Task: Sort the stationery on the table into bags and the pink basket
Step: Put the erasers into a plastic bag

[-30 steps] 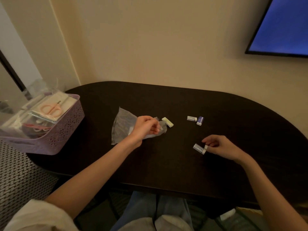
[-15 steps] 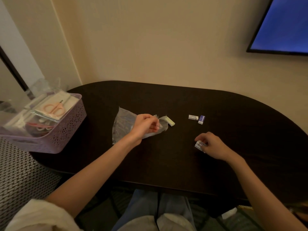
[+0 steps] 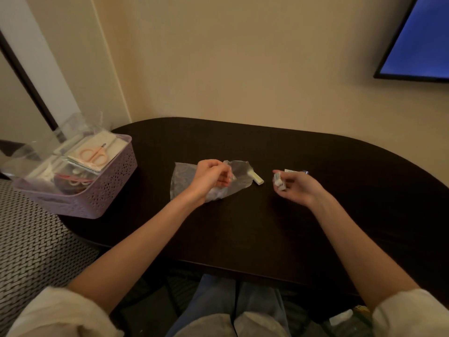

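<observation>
A clear plastic bag [image 3: 181, 177] lies on the dark table [image 3: 243, 227], and my left hand [image 3: 210, 177] pinches its open end, lifting it slightly. My right hand [image 3: 295, 186] is raised just above the table and holds a small white eraser [image 3: 279, 183] in its fingertips, to the right of the bag. A pale yellow eraser [image 3: 257, 178] lies on the table right at the bag's mouth. Behind my right hand, two more small erasers [image 3: 290, 171] are partly hidden. The pink basket [image 3: 97, 198] stands at the table's left end.
The basket holds filled clear bags, with pink scissors [image 3: 93, 154] on top. A screen [image 3: 422, 37] hangs on the wall at the upper right. A woven-pattern seat [image 3: 31, 251] sits left of the table. My knees are under the near edge.
My right hand picked the white eraser up off the table and carried it left and up, toward the bag. My left hand kept its hold on the bag's opening.
</observation>
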Available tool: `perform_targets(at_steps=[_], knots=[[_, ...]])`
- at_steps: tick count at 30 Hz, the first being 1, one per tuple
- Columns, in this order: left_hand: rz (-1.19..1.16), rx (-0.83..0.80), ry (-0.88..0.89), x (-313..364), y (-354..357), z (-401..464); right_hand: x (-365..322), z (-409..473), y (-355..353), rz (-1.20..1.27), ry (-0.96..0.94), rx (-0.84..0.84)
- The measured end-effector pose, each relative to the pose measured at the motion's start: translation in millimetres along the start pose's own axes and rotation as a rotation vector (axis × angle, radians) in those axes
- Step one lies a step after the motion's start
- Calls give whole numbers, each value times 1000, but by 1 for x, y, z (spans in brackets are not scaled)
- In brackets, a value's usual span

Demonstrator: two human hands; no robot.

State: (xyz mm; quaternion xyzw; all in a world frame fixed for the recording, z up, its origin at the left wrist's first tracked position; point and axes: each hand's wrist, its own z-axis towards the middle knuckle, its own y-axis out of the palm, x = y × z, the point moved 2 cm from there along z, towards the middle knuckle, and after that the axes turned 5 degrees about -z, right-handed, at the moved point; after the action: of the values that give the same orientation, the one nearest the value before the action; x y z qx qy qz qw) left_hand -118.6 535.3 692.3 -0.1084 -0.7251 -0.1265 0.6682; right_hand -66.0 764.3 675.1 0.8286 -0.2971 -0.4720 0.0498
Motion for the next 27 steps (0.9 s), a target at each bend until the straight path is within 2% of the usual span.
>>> perform_targets(at_steps=[2, 4, 5, 8, 10, 13, 16, 19, 24, 27], knots=[[-4, 8, 4, 1, -5, 0, -4, 8, 11, 58, -3, -12], [-14, 16, 7, 1, -11, 0, -6, 16, 22, -68, -48, 16], [-18, 21, 8, 2, -14, 0, -7, 22, 28, -215, -90, 52], [-20, 46, 3, 2, -22, -2, -7, 39, 43, -864, -280, 236], [-18, 51, 5, 3, -26, -3, -4, 51, 52, -1173, -337, 255], [-14, 43, 3, 2, -31, -3, -1, 59, 61, -1394, -255, 232], [-13, 52, 0, 1, -34, -3, 0, 65, 61, -1497, -267, 260], [-11, 32, 1, 0, -32, -5, -2, 59, 57, -1328, -256, 224], [3, 11, -14, -1, -23, -6, -8, 30, 44, -490, -150, -51], [0, -1, -27, -1, -17, -6, -11, 14, 42, -236, -60, -232]])
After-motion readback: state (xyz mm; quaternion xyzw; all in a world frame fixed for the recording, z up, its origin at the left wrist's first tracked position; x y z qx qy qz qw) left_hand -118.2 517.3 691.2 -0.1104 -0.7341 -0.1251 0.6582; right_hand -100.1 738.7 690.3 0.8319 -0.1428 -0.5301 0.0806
